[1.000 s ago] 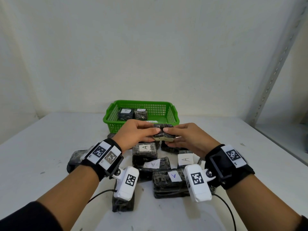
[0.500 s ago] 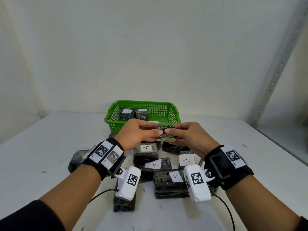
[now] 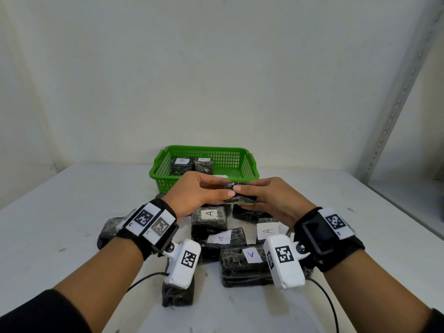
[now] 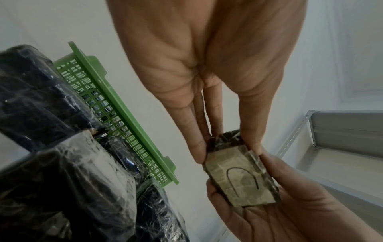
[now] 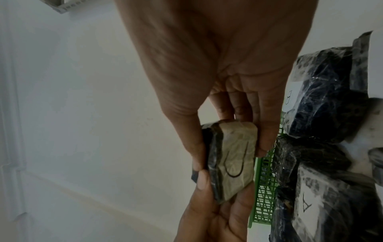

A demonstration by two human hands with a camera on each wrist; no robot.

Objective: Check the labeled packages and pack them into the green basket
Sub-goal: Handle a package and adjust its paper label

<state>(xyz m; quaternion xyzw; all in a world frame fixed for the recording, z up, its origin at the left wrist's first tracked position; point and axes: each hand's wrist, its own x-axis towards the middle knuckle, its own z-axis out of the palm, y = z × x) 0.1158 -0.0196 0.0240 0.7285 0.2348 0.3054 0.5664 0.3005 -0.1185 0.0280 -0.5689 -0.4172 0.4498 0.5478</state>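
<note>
My left hand (image 3: pixel 199 193) and my right hand (image 3: pixel 271 200) pinch one small black-wrapped package (image 3: pixel 240 195) between them, thumbs on top and the other fingers beneath, held in the air above the pile and just near of the green basket (image 3: pixel 204 174). In the left wrist view my fingers (image 4: pixel 199 144) close on one end of the package (image 4: pixel 240 172) while my right palm cups the other end. Its paper label faces down toward the wrist cameras and carries one curved pen stroke, like an arch; I cannot tell which letter it is. The right wrist view shows the same label on the package (image 5: pixel 232 160), clamped between my thumb and fingertips.

Below my hands lies the pile of wrapped packages (image 3: pixel 242 263) on the white table (image 3: pixel 72 212), several with labels reading A. One more package (image 3: pixel 177 294) sits alone at the near edge of the pile, under my left wrist camera. The basket stands at the far side of the table against the wall, with two packages in its left part, labelled B (image 3: pixel 181 164) and A (image 3: pixel 203 164).
</note>
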